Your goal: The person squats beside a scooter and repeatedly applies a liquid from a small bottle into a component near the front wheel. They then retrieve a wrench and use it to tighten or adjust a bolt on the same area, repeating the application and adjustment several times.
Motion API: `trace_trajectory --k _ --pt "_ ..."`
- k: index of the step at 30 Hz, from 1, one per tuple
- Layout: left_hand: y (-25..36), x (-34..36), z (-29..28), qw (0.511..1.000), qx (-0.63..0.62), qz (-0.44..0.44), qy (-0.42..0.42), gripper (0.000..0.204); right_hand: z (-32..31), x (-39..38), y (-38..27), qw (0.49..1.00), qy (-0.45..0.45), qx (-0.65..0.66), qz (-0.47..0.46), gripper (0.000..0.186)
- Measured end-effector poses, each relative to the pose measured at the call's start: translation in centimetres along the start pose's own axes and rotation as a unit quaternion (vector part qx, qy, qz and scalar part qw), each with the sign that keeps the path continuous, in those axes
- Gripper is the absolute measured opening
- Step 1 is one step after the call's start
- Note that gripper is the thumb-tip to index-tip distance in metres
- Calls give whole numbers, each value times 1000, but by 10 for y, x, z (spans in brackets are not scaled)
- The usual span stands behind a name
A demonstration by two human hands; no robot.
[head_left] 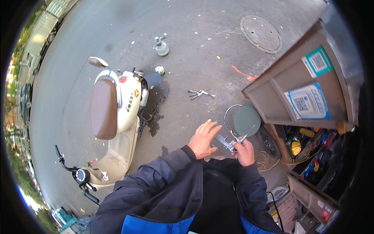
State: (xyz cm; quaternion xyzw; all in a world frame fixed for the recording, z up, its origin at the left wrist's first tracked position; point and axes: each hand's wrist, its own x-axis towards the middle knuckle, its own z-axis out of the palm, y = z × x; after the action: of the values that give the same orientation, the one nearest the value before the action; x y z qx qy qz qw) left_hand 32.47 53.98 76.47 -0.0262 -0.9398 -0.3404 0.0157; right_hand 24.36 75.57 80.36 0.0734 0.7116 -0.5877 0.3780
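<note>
Landmark: the round green stool (246,120), and every place here is called from it, as the wearer sees it.

Right hand: here on the stool's near side, the right hand (244,152) has its fingers curled in, gripping a grey metal piece (224,141) and a slim pointed tool (244,137) together. One fist for both, probably to leave the other hand free.

Metal piece: just off the stool's near-left edge, sticking out of the fist toward the left hand, likely so its outer end is easy to reach. Its exact kind I can't make out.

Left hand: nearer and left of the stool, the left hand (203,140) is spread wide, fingers apart, nothing visible in its grip. It's close to the metal piece; contact I can't confirm.

Cable: a thin loop (224,116) curves along the stool's left side, with a strand heading toward the right fist; where it ends is hidden.

Loose tools: a small cluster (200,93) lies beyond the stool, to its left, perhaps for reach from a seat.

Cabinet: right of the stool, the brown cabinet (259,97) shows its tools, presumably for quick picking.

Scooter: well left of the stool, the cream scooter (128,113) stands with room around it, perhaps for working access.
</note>
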Motion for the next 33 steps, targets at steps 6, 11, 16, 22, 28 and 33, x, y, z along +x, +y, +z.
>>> trace_trajectory --k 6,11,16,22,28,33 --pt "-52 13 -33 940 -233 -250 2 30 95 83 -89 977 -182 -107 -24 26" --pt "-122 29 -46 813 -309 -459 181 28 147 186 -126 927 -345 -143 34 39" --pt "-178 48 -72 440 -546 -585 407 46 179 297 -167 881 -361 -306 -27 38" --pt "-201 83 -74 370 -583 -580 432 41 204 387 -234 864 -324 -384 -37 31" --pt "-216 135 -107 461 -518 -508 510 42 258 441 -294 819 -340 -456 -73 25" --pt "-199 143 -68 295 -468 -549 626 41 355 490 -284 645 -473 -596 -71 26"
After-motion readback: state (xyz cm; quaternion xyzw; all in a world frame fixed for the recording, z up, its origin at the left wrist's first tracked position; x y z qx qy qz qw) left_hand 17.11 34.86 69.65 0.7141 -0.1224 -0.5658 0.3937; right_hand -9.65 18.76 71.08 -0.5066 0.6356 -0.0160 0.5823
